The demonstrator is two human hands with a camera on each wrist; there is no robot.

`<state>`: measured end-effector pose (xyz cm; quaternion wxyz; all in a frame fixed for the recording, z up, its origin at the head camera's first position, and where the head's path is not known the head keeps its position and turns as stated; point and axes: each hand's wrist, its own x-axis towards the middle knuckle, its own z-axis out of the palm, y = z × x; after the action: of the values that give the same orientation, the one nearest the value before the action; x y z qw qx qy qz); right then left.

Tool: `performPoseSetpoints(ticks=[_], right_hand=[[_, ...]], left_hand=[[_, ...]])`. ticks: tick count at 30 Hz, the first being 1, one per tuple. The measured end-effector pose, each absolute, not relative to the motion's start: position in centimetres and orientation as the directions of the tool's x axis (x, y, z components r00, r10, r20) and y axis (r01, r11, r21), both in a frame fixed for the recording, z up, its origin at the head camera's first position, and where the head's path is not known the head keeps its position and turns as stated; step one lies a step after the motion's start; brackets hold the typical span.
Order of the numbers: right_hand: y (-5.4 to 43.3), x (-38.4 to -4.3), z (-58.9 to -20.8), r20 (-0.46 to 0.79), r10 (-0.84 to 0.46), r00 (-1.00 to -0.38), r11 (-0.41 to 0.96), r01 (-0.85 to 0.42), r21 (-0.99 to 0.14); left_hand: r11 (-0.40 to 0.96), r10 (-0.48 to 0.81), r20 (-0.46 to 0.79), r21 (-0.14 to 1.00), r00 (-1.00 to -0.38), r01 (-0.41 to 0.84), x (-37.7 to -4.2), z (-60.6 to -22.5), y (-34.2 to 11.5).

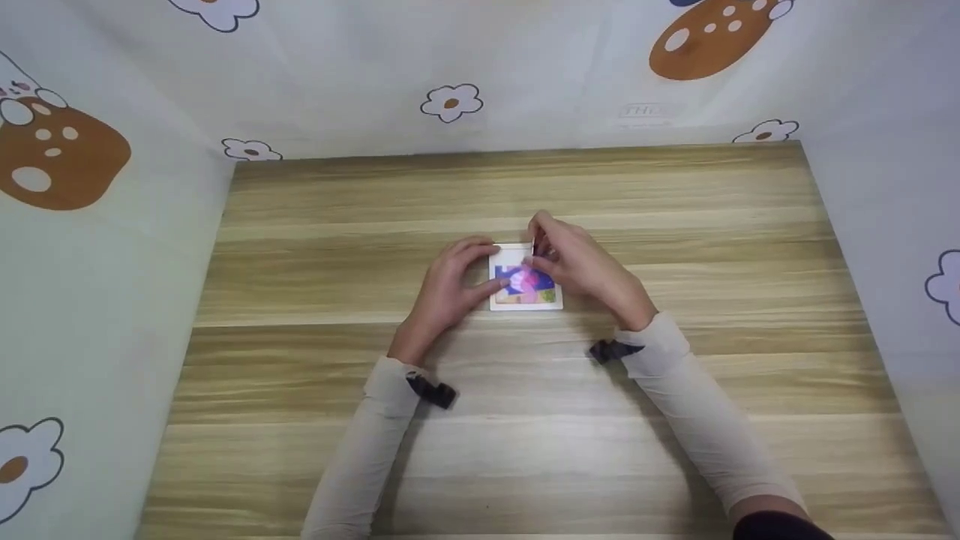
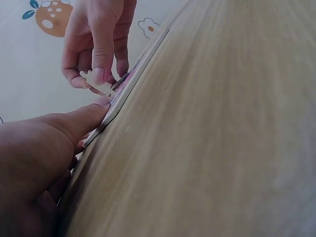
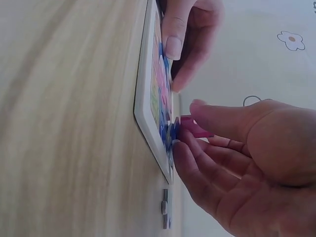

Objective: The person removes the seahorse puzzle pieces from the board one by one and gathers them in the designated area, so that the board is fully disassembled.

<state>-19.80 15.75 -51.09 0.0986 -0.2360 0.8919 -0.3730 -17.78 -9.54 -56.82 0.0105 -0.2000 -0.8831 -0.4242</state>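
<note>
A small jigsaw puzzle board (image 1: 526,307) with a white rim lies flat on the table, its picture in blue, pink and green. My left hand (image 1: 448,283) is at its left side, thumb pressing on the picture and fingertips at the upper left corner. Over the upper right part, my right hand (image 1: 592,266) pinches a puzzle piece (image 3: 198,129) between thumb and fingers. The piece is tilted up from the board; its pink face shows in the right wrist view, its pale back in the left. Blue pieces (image 3: 171,132) sit right under those fingertips.
Beyond the board's edge, loose puzzle pieces (image 3: 165,210) lie on the wood-grain table (image 1: 510,465). A pale curtain (image 1: 360,82) with flower prints encloses the table's back and sides. Black camera mounts (image 1: 433,390) are on both wrists.
</note>
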Motion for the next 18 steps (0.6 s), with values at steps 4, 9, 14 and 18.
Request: performPoseSetpoints(ticks=[4,9,14,18], right_hand=[[15.80,-19.96,-51.24,-0.002,-0.491,-0.871,0.598,-0.335,-0.728],[16.00,-20.18,-51.48,-0.021,-0.466,-0.885,0.602,-0.299,-0.741],[15.91,-20.25,-51.57,-0.048,-0.453,-0.890,0.637,-0.285,-0.716],[15.55,-20.23,-51.75,-0.030,-0.471,-0.882,0.656,-0.327,-0.680]], left_hand=[[0.565,0.344,0.180,0.744,-0.922,0.356,-17.78,-56.76,-9.53],[0.569,0.346,0.176,0.742,-0.922,0.355,-17.77,-56.83,-9.55],[0.574,0.347,0.180,0.736,-0.920,0.360,-17.78,-56.91,-9.58],[0.573,0.346,0.178,0.738,-0.921,0.357,-17.81,-56.98,-9.57]])
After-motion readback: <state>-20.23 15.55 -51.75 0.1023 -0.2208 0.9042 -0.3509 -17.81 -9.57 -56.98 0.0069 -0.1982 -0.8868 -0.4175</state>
